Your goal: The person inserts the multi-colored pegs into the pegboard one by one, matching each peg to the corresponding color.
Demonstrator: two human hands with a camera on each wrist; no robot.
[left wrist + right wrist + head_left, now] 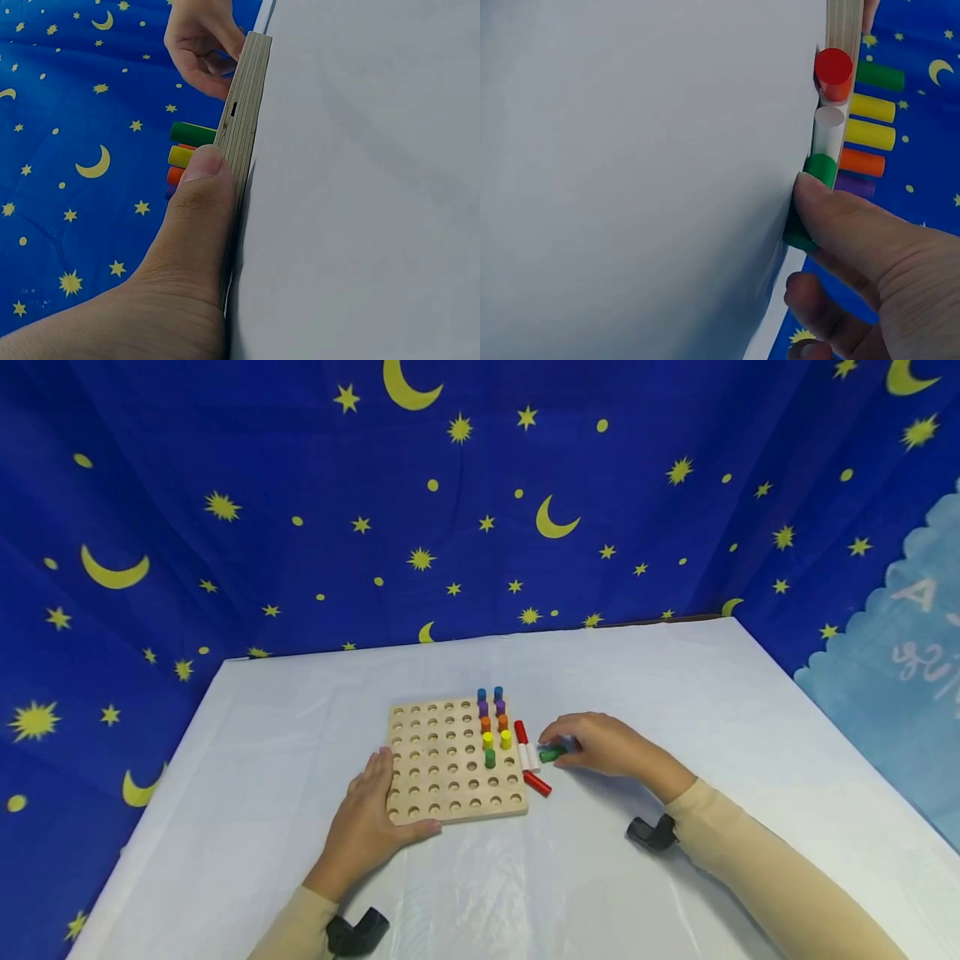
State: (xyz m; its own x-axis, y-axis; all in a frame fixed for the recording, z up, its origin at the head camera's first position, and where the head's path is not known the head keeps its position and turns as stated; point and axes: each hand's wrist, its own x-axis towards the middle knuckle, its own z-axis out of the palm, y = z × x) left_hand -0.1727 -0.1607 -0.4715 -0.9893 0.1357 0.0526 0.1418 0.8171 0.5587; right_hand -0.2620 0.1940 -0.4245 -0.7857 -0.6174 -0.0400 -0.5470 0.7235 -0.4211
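Note:
A wooden pegboard (442,768) with rows of round holes lies flat on the table. Pairs of blue, purple, orange and yellow pegs stand in its two right columns, with one green peg (490,758) in front of them. My left hand (367,814) rests on the board's left edge, fingers extended, thumb along the front side. Just right of the board, my right hand (603,745) pinches a loose green peg (822,169) between thumb and fingers, the thumb (832,202) covering its middle.
Two white pegs (528,757) lie against the board's right side, between a red peg (521,732) behind and another red peg (537,784) in front. A white cover spreads over the table (300,710). Behind hangs a blue star-and-moon cloth (480,468).

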